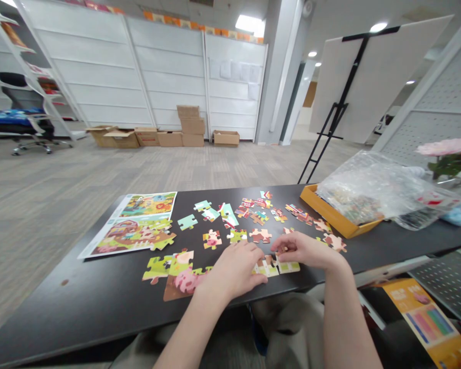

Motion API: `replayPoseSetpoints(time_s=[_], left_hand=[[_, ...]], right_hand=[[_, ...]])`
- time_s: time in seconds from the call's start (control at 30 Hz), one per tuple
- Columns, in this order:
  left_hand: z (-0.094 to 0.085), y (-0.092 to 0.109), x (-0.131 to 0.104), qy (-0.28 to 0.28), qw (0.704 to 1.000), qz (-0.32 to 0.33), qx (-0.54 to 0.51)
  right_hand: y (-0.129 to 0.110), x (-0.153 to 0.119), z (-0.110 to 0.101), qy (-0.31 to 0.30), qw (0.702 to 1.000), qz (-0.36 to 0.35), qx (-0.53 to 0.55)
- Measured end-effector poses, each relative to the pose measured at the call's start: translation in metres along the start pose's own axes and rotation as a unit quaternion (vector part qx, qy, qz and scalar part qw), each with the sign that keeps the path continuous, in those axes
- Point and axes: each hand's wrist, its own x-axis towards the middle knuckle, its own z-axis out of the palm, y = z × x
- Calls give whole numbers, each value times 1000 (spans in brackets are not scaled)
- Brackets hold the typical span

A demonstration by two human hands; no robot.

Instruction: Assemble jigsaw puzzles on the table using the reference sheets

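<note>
My left hand (236, 269) lies over a row of joined jigsaw pieces near the table's front edge, its fingers laid flat and the thumb apart. Pale green and white pieces (290, 267) show at the right end of that row. There my right hand (305, 249) has curled fingers pinched at a small puzzle piece, mostly hidden by them. Left of my left hand is a joined section with a pink pig (186, 281). Loose pieces lie beyond the hands, among them a cow-face piece (212, 239), a brown-and-cream piece (260, 236) and a plain teal piece (187, 221).
A printed picture sheet (132, 238) lies on the left of the black table (80, 302), with a few pieces on its edge. An orange box lid (330, 215) with clear plastic bags (369, 189) stands at the right. An orange package (430, 323) is below.
</note>
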Motion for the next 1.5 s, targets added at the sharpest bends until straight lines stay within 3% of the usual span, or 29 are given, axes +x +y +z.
replayPoseSetpoints(time_s=[0.23,0.6,0.8,0.87,1.3,1.4,1.5], left_hand=[[2,1,2,-1,1000,11,11],[8,7,-5,-3,999,45,20],[8,8,-4,-5,999,46,29],[8,9,-4,-5,999,43,28],[6,8,-6,1,999,39,-6],[0,-2,-6,8,999,23,-35],[-11,-24,-10,29,999,-45,-12]], right_hand=[[-4,7,7,23,998,40,-37],[-4,6,6,90,987,31,-127],[12,0,-10,262,956,53,-122],[16,2,-12,290,946,66,-127],[11,21,2,270,946,31,-175],[12,23,4,268,945,16,-188],[11,24,5,265,945,16,-191]])
